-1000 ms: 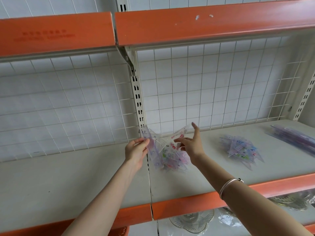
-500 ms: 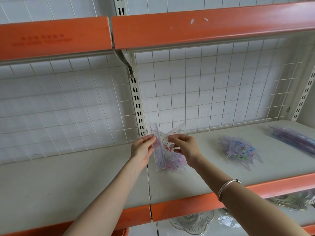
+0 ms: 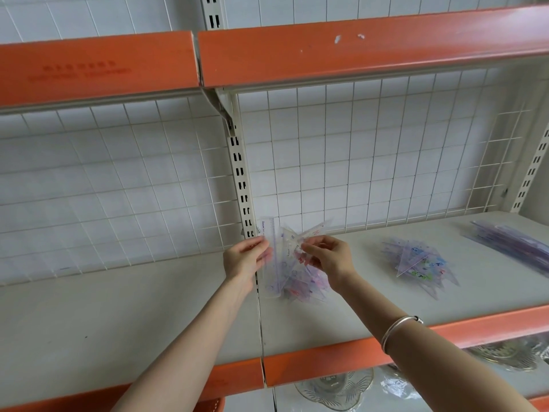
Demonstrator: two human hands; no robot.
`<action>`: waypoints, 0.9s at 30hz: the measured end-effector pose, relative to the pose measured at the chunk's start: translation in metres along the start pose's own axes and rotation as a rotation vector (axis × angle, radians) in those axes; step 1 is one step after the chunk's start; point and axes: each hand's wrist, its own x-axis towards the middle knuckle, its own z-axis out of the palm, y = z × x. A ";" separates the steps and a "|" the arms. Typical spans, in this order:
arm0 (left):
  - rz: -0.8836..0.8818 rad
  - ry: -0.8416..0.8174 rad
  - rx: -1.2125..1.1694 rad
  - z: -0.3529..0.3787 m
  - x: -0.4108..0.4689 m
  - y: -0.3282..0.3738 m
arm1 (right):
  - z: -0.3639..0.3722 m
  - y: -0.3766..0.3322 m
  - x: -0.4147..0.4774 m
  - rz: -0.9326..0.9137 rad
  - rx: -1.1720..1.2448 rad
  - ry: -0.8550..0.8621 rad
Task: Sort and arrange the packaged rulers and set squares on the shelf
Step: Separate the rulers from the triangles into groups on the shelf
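Observation:
A bundle of clear packaged rulers and set squares [image 3: 292, 270] stands on edge on the grey shelf [image 3: 118, 316], near the joint between the two shelf boards. My left hand [image 3: 245, 258] holds its left side, where a straight ruler stands upright. My right hand [image 3: 328, 257] pinches a set square on the right side of the bundle. A loose pile of set squares [image 3: 417, 264] lies flat further right. A stack of long rulers [image 3: 514, 245] lies at the far right of the shelf.
A white wire grid [image 3: 356, 162] backs the shelf, with a slotted upright post [image 3: 240, 179] behind the bundle. An orange-edged shelf [image 3: 326, 46] hangs overhead. Glass dishes [image 3: 335, 388] sit on the shelf below.
My right hand drew back from pointing and closed its fingers on the bundle. Both hands brought the pieces together and stood them more upright.

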 end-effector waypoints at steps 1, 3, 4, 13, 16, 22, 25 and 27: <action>-0.003 0.003 -0.002 -0.002 0.001 0.000 | -0.003 0.000 0.001 -0.004 0.002 0.006; -0.011 0.003 -0.007 -0.005 0.003 0.000 | -0.008 -0.001 0.003 -0.013 -0.004 0.011; -0.016 0.002 -0.011 -0.006 0.004 -0.001 | -0.010 -0.001 0.004 -0.015 -0.008 0.011; -0.064 -0.013 0.007 -0.009 0.003 -0.003 | -0.023 0.005 0.010 -0.005 -0.232 -0.024; -0.090 -0.030 0.032 -0.007 0.003 -0.005 | -0.021 0.005 0.009 -0.012 -0.235 -0.033; -0.153 -0.192 0.082 0.000 -0.003 -0.006 | -0.017 0.004 0.006 0.043 -0.079 -0.062; -0.117 -0.227 0.162 0.004 -0.006 -0.004 | -0.013 0.004 0.004 0.045 -0.052 -0.094; -0.097 -0.207 0.190 0.004 -0.004 -0.003 | -0.013 0.003 0.002 0.032 -0.058 -0.111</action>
